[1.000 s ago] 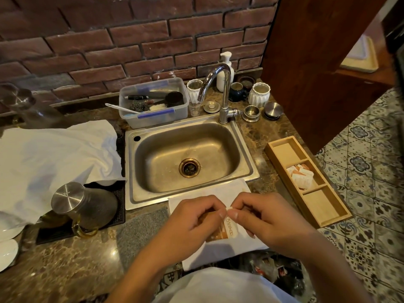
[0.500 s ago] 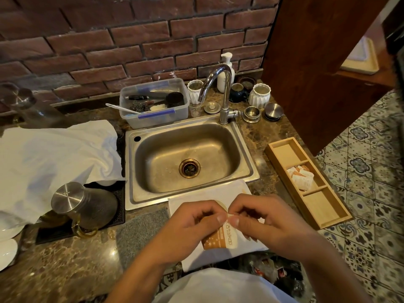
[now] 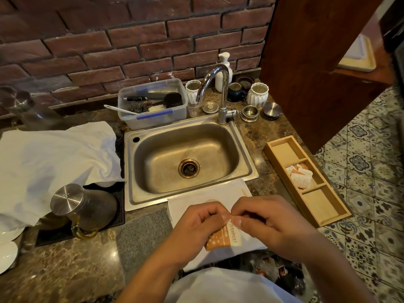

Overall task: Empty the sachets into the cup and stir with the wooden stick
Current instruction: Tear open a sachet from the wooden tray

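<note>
An orange-and-white sachet (image 3: 225,237) is pinched at its top edge between the left hand (image 3: 196,228) and the right hand (image 3: 269,224), just above a white napkin (image 3: 196,199); spare sachets (image 3: 299,174) lie well beyond the right hand.

Both forearms reach in from the bottom edge and converge in front of the torso. The left hand (image 3: 197,226) is curled, knuckles up, thumb and forefinger pinched on the top edge of an orange-and-white sachet (image 3: 224,239). The right hand (image 3: 265,221) mirrors it, its thumb and forefinger pinching the same edge just beside the left's, the 2 thumbs nearly touching. The other fingers are folded loosely.
</note>
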Demonstrator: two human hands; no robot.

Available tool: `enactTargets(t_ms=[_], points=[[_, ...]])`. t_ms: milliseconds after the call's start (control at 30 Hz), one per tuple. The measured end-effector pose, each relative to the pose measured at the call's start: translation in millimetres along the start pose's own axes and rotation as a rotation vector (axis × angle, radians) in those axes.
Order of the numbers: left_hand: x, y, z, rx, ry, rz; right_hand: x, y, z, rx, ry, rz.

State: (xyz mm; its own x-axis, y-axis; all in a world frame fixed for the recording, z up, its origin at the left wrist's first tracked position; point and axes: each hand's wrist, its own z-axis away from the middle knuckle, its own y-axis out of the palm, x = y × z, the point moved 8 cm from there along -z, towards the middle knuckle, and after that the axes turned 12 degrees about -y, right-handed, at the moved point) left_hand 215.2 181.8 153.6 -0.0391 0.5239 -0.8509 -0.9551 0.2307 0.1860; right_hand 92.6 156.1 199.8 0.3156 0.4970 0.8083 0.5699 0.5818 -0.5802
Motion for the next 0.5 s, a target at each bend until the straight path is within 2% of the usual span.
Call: enactTargets(t_ms=[233,400,500], points=[[-1,-5,-1,-0.016,-0.028,0.09,10,0,1,-0.203,-0.089,0.142],[-10,-6,1,-0.049,0.012,-0.025,-5,3,9,-0.23,0.054,-0.153],[-10,-5,3,-0.041,0.013,-0.07,-6,3,9,-0.228,0.072,-0.202]])
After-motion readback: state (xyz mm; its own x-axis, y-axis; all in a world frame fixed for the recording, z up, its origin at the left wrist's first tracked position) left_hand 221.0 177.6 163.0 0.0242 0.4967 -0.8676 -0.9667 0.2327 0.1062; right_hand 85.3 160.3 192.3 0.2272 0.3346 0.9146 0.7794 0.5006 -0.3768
